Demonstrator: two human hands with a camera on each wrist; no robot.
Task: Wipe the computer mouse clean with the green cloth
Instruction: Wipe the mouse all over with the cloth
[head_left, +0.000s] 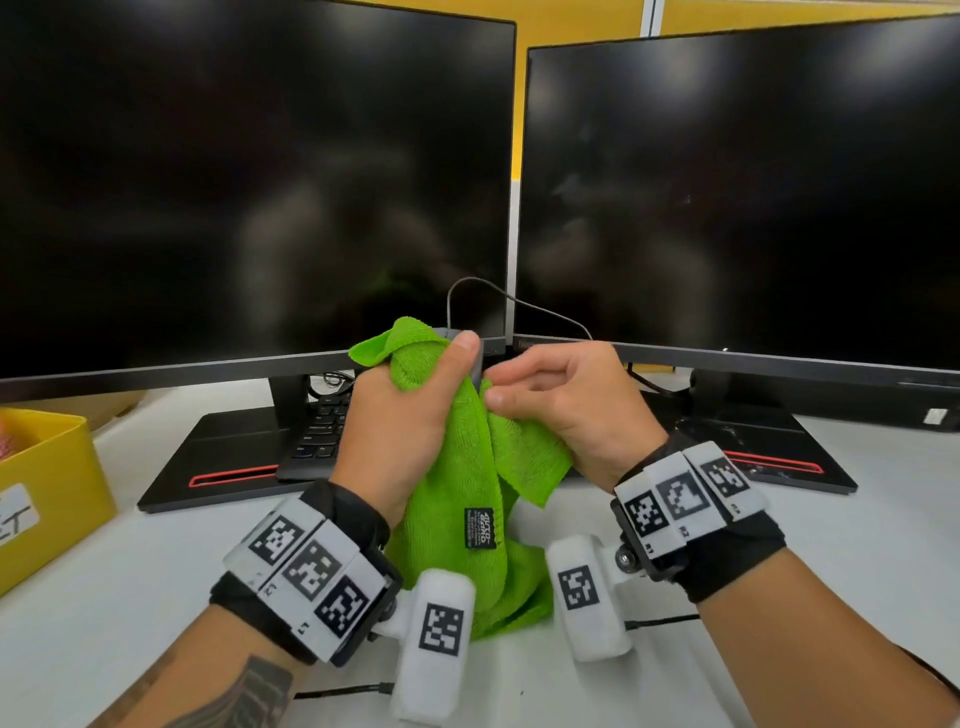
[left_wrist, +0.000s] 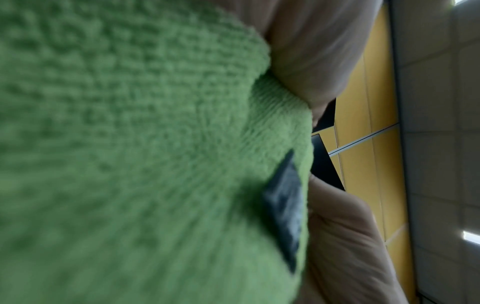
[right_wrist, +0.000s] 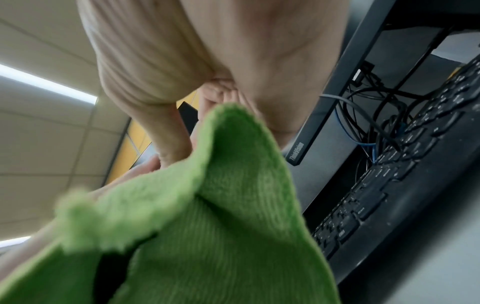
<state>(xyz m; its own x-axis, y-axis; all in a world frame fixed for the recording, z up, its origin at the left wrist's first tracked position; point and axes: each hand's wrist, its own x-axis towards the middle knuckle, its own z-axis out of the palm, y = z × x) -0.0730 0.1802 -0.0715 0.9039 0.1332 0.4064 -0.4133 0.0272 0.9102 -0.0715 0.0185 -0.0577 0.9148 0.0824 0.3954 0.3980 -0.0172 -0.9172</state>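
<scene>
Both hands are raised above the white desk (head_left: 831, 571). My left hand (head_left: 410, 415) grips the green cloth (head_left: 457, 467), bunched round the dark computer mouse (head_left: 476, 366), with the thumb on top. Only a thin grey edge of the mouse shows, and its cable (head_left: 545, 312) loops up and off to the right. My right hand (head_left: 561, 395) has its fingers curled and pinches the mouse's right side at the cloth's edge. The cloth (left_wrist: 130, 144) fills the left wrist view, where its black label (left_wrist: 285, 205) shows. In the right wrist view the cloth (right_wrist: 221, 205) hangs below the palm.
Two dark monitors (head_left: 249, 182) (head_left: 737, 197) stand close behind the hands on flat black bases. A black keyboard (head_left: 319, 431) lies under the left monitor, also visible as the keyboard (right_wrist: 389, 195) beside tangled cables. A yellow box (head_left: 47, 483) sits at the desk's left edge.
</scene>
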